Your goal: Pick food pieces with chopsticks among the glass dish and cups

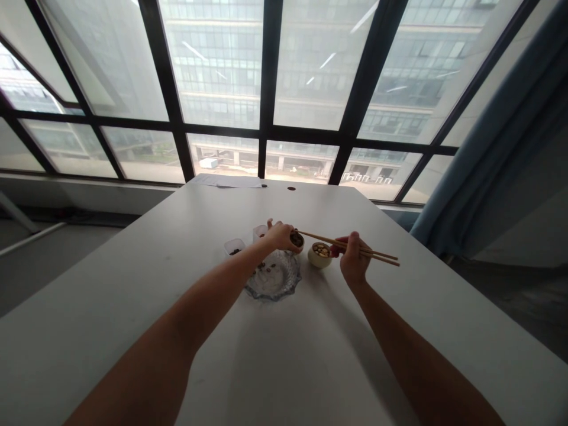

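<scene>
My left hand (280,236) is wrapped round a small cup (296,239) with dark pieces in it, tilted toward me. In my right hand (354,258) is a pair of wooden chopsticks (377,255), their tips reaching left to the mouth of that cup. A second pale cup (319,257), filled with brown and yellowish pieces, stands upright on the table between the hands. Below my left wrist sits a clear glass dish (271,286) with a scalloped rim and a few small pieces inside. My left forearm covers part of it.
Two clear plastic containers, a left one (233,245) holding dark bits and a right one (258,232) partly behind my left hand, stand beyond the dish. Papers (226,181) lie at the far edge of the white table (186,225). A blue curtain (479,154) hangs at right.
</scene>
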The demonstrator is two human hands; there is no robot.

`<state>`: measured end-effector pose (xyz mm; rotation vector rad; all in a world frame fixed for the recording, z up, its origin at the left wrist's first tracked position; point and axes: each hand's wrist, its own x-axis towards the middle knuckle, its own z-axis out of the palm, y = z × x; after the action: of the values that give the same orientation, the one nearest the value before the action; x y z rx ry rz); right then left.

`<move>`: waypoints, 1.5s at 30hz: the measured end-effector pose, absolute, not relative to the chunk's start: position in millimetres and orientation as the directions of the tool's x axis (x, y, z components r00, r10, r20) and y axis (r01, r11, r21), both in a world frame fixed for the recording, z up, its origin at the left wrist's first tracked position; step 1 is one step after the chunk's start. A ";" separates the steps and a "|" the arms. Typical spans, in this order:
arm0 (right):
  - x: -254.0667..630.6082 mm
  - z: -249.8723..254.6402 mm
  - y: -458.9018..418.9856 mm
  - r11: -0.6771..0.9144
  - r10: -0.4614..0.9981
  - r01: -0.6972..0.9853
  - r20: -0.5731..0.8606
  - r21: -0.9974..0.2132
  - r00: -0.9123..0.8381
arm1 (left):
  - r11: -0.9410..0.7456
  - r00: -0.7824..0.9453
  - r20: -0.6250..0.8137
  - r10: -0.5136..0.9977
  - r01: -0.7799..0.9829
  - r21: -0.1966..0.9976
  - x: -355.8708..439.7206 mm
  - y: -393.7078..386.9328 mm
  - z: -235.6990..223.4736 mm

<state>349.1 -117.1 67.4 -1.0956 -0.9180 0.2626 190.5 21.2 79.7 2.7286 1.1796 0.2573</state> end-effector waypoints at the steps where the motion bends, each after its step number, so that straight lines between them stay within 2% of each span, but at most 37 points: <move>1: 349.0 66.0 -116.3 0.432 0.632 0.236 0.479 -0.870 0.610 | -0.681 0.678 0.098 0.728 0.700 0.216 189.6 21.2 79.0; 5: 350.5 66.4 -114.2 0.337 0.695 0.258 0.424 -0.906 0.581 | -0.647 0.662 0.050 0.748 0.711 0.275 189.4 22.2 77.1; 10: 350.1 81.0 -119.4 0.448 0.599 0.267 0.508 -0.853 0.619 | -0.624 0.649 0.027 0.760 0.718 0.307 180.5 25.3 78.0; 13: 341.9 86.8 -125.3 0.457 0.658 0.258 0.519 -0.851 0.546 | -0.640 0.636 0.146 0.758 0.681 0.357 151.9 24.1 80.9; 17: 323.5 81.6 -130.4 0.384 0.860 0.279 0.451 -0.880 0.240 | -0.677 0.548 0.399 0.735 0.624 0.390 89.4 15.1 79.0; 19: 315.2 75.8 -130.8 0.375 0.898 0.317 0.426 -0.871 0.108 | -0.673 0.481 0.482 0.732 0.620 0.403 58.4 8.0 71.9; 24: 306.8 65.5 -130.6 0.398 0.901 0.377 0.433 -0.836 0.007 | -0.613 0.364 0.526 0.769 0.653 0.444 10.9 -9.3 40.6; 33: 305.7 57.1 -134.0 0.341 0.918 0.322 0.387 -0.883 0.089 | -0.503 0.250 0.443 0.861 0.549 0.668 0.3 -11.8 6.2; 39: 305.9 54.6 -126.6 0.303 0.893 0.153 0.336 -0.941 0.299 | -0.494 0.284 0.407 0.868 0.563 0.662 -0.1 -16.4 11.2; 45: 313.3 45.3 -114.6 0.253 0.877 -0.141 0.165 -0.957 0.451 | -0.559 0.254 0.508 0.823 0.521 0.645 1.0 -18.8 9.8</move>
<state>313.3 -114.6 45.3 -1.0927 -0.8376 0.8149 1.0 -18.8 9.8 2.1859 1.2323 1.2123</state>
